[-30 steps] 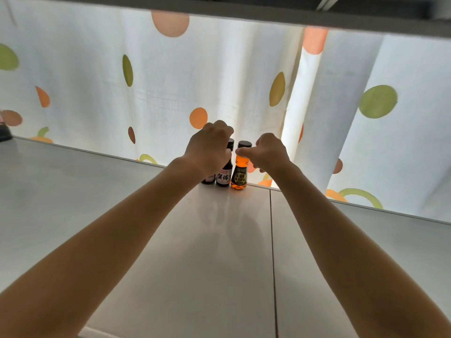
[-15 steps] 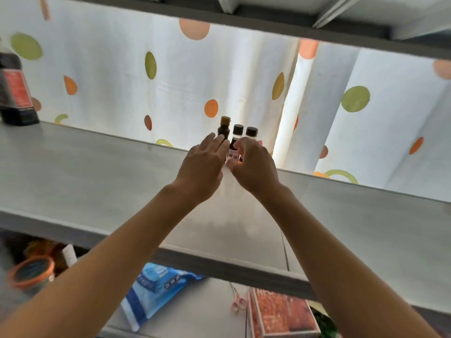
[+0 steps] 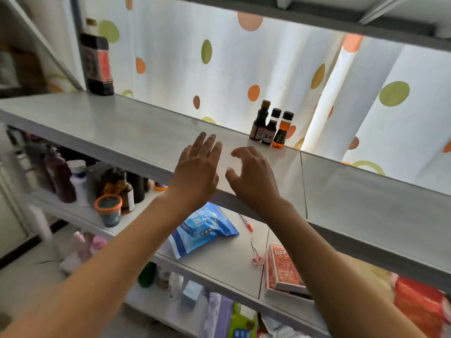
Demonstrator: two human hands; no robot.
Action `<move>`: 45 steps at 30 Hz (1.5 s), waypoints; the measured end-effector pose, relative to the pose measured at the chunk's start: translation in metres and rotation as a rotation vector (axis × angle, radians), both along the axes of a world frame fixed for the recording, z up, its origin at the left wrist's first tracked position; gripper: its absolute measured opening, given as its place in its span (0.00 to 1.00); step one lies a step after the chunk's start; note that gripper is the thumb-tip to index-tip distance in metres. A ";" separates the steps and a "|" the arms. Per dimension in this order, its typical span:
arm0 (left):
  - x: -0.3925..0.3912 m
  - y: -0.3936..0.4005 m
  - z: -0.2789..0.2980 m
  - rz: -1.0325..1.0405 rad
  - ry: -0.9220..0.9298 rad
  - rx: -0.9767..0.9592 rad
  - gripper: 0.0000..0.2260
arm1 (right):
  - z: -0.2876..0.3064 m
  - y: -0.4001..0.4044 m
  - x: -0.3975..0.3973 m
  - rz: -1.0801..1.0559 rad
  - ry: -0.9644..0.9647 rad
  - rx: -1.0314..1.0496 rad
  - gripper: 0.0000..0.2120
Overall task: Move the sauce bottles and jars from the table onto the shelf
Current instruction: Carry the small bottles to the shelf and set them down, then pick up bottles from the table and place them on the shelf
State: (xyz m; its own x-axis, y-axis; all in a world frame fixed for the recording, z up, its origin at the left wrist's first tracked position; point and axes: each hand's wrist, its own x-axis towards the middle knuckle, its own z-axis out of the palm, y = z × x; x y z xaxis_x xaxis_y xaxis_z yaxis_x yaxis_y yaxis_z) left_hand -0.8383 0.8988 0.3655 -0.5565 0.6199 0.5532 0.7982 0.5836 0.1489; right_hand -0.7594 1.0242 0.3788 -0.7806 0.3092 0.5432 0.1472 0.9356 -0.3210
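Note:
Three small sauce bottles stand side by side at the back edge of the grey shelf [image 3: 127, 128]: a dark one with a brown cap [image 3: 259, 123], a dark one with a black cap [image 3: 271, 128], and an amber one [image 3: 282, 131]. My left hand [image 3: 197, 167] and my right hand [image 3: 253, 176] hover over the shelf's front part, both empty with fingers spread, well short of the bottles. A big dark sauce bottle [image 3: 97, 59] stands at the shelf's far left.
The shelf below holds several bottles and jars, an orange-rimmed tub [image 3: 108, 209], a blue bag [image 3: 202, 228], pink scissors [image 3: 257, 256] and a red box [image 3: 283, 269]. A dotted white curtain [image 3: 219, 69] hangs behind. Another shelf board runs overhead.
Both hands let go of the small bottles and drew back toward me. The camera view tilted down, revealing the lower shelves.

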 end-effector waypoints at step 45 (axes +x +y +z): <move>0.612 -0.596 -0.160 1.433 -0.348 0.405 0.31 | -0.157 -0.644 0.397 1.518 -0.302 0.046 0.28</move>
